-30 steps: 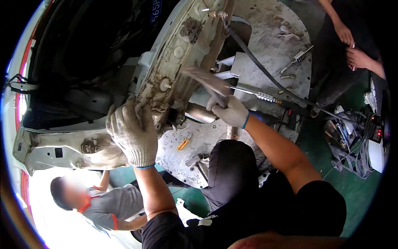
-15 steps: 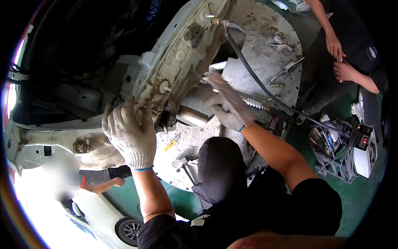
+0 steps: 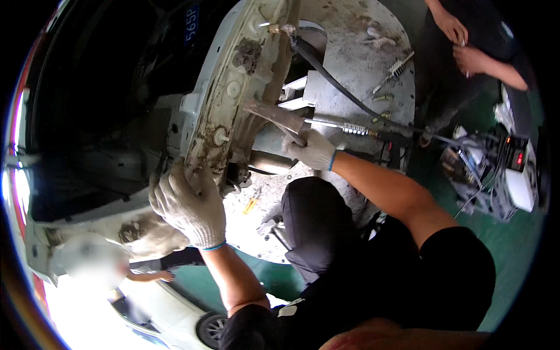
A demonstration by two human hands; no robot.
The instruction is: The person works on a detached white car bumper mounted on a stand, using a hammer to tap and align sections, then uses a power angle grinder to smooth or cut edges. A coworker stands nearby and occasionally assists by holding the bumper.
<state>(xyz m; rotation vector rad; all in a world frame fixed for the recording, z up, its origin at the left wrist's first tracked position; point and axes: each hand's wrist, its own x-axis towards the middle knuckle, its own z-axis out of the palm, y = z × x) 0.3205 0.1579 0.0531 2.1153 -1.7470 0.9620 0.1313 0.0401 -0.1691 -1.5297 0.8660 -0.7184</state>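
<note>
My right hand (image 3: 314,150), in a pale knit glove, is closed round the handle of a hammer (image 3: 275,113). The hammer's brown, worn head is raised beside the dirty, pale body panel (image 3: 234,87) of a stripped car; whether they touch I cannot tell. My left hand (image 3: 192,205), gloved alike, has its fingers curled over the panel's corner; its fingertips are partly hidden. A threaded stud (image 3: 221,137) sticks out of the panel above my left hand. At the panel's far end, a brass-coloured fitting (image 3: 284,28) joins a dark hose (image 3: 344,91).
A round, pale metal platform (image 3: 364,64) carries spring-fitted rods (image 3: 356,129) and a yellow-handled tool (image 3: 251,205). At right are a person's hands (image 3: 466,52) and a machine with a red display (image 3: 517,157). Lower left: another person's hand (image 3: 166,276) and a white car (image 3: 175,309).
The blurred hammer has come into focus, swung left toward the panel. My right hand has shifted slightly left and up. My left hand stays on the panel while the whole view shifts.
</note>
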